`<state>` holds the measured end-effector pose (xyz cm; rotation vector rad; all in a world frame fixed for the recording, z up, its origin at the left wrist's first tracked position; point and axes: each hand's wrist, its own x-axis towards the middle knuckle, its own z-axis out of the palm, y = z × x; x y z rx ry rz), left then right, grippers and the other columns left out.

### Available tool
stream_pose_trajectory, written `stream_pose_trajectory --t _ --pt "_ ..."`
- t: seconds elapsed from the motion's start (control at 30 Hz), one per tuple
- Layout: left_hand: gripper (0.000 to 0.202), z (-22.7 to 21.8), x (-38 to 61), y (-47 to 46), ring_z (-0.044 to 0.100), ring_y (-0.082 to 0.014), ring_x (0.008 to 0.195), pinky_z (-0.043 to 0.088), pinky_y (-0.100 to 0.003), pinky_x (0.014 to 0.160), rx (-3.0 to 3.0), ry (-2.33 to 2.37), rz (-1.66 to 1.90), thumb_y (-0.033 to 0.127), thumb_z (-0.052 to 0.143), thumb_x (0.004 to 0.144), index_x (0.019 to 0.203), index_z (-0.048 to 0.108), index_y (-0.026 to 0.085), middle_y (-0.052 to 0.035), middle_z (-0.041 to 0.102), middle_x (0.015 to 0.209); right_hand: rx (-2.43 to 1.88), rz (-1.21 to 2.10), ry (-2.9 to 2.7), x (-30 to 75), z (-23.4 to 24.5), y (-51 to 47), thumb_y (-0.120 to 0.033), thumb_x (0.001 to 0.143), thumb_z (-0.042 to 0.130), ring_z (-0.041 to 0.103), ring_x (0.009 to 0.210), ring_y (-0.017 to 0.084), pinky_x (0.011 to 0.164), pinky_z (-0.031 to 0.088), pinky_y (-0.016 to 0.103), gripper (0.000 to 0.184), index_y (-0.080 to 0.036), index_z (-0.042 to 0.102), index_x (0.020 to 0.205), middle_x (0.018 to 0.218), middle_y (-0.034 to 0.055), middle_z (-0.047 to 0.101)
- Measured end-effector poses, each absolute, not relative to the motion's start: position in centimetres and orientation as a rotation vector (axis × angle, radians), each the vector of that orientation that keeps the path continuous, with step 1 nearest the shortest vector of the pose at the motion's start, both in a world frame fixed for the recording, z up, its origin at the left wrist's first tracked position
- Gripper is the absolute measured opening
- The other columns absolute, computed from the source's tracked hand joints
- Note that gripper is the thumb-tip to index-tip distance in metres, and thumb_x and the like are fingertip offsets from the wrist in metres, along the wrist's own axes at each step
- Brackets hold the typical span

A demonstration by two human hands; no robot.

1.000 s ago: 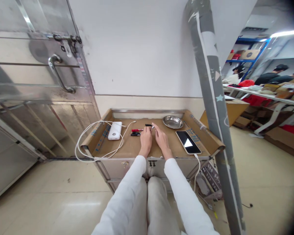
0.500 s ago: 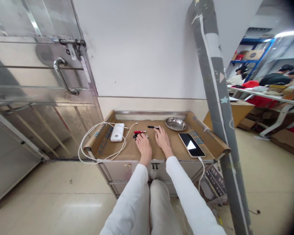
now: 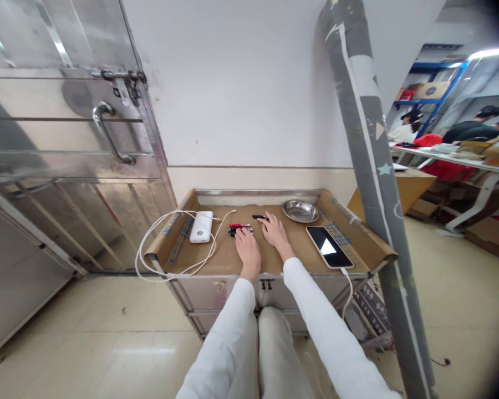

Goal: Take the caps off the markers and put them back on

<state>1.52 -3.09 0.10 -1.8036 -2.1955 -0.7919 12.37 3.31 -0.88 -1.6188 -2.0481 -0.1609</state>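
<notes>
Both my hands rest over a cardboard-lined cart top (image 3: 216, 260). My left hand (image 3: 248, 252) lies palm down with fingers stretched forward, their tips at a small black piece (image 3: 232, 233). Just beyond those fingertips lies a small red, pen-like piece (image 3: 238, 225) with a shiny end. To its right, my right hand (image 3: 275, 233) is palm down, fingers extended and slightly spread. Its fingertips touch the near right end of a slim black piece (image 3: 258, 216). The exact kind of these small pieces is too small to tell.
A white power bank (image 3: 201, 227) with a looping white cable (image 3: 149, 277) lies left. At right are a round metal dish (image 3: 300, 211) and a phone (image 3: 329, 247) plugged into a cable. A tall grey wrapped roll (image 3: 378, 149) leans beside the cart. People sit at tables far right.
The view has shifted slightly. My left fingers have drawn back a little, so more of the red piece's shiny end shows. The slim black piece looks slightly turned under my right fingertips.
</notes>
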Motion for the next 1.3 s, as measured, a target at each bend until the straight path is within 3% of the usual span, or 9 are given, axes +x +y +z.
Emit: stream_pose_trajectory --t 0.13,0.47,0.7,0.93,1.3 --pt "0.034 0.1 1.5 -2.9 0.056 -0.0255 0.101 0.046 -0.037 0.087 -1.789 -2.204 -0.812 0.006 0.026 0.089 0.11 0.053 0.004 -0.0221 0.056 0.11 -1.597 -0.165 -2.022 12.7 -0.8 2.9 -0.017 0.091 0.038 0.038 0.127 0.02 0.102 0.034 0.038 0.035 -0.024 0.06 0.117 0.139 0.0078 0.046" --pt "0.033 -0.1 1.3 -3.5 0.055 -0.0271 0.104 0.044 -0.038 0.089 -1.748 -2.199 -0.832 0.009 0.033 0.087 0.114 0.05 0.001 -0.0242 0.053 0.116 -1.788 -0.236 -1.86 13.0 -1.1 3.1 -0.013 0.088 0.038 0.044 0.115 0.022 0.094 0.036 0.034 0.036 -0.014 0.054 0.12 0.127 0.0129 0.051" --pt "0.035 -0.3 2.3 -2.1 0.053 -0.0267 0.109 0.042 -0.037 0.092 -1.958 -1.984 -0.8 0.009 0.033 0.087 0.117 0.051 0.005 -0.0207 0.051 0.123 -1.841 -0.269 -1.924 12.9 -0.5 2.1 -0.011 0.087 0.039 0.049 0.1 0.022 0.086 0.036 0.032 0.025 -0.014 0.059 0.103 0.102 0.0114 0.059" --pt "0.035 0.2 3.3 0.9 0.051 -0.0245 0.106 0.039 -0.036 0.095 -2.114 -1.842 -0.696 0.009 0.03 0.09 0.116 0.054 0.008 -0.0151 0.056 0.114 -1.923 -0.305 -1.903 12.9 -0.3 0.5 -0.015 0.089 0.04 0.049 0.098 0.023 0.083 0.035 0.033 0.021 -0.014 0.058 0.1 0.102 0.0131 0.059" --pt "0.026 0.0 3.3 2.0 0.052 -0.0239 0.102 0.04 -0.037 0.088 -2.239 -1.798 -0.585 0.01 0.032 0.093 0.102 0.056 0.012 -0.0122 0.058 0.107 -1.93 -0.321 -1.873 13.1 -0.2 0.5 -0.016 0.092 0.036 0.05 0.097 0.023 0.082 0.033 0.033 0.025 -0.015 0.06 0.098 0.101 0.0121 0.061"
